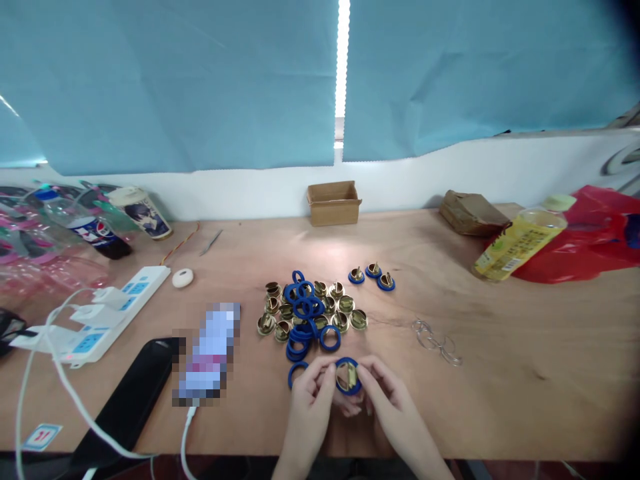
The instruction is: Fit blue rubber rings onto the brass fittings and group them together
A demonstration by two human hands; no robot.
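Observation:
Close to the table's front edge, my left hand (313,395) and my right hand (389,396) pinch a round brass-coloured metal piece with a blue ring (348,377) around it, one hand on each side. A loose blue ring (297,375) lies by my left fingers. Beyond my hands is a pile of blue rings (303,308), mixed with several bare brass-coloured pieces (359,319), each with a bar across its cupped face. Farther right sit 3 brass pieces with blue rings around them (386,281). Some fingertips under the held piece are partly hidden.
Thin metal wire rings (436,343) lie to the right. On the left are a phone (210,353), a black case (133,393) and a power strip (117,313) with cables. A cardboard box (334,212) stands at the back; a yellow-labelled bottle (523,243) lies right.

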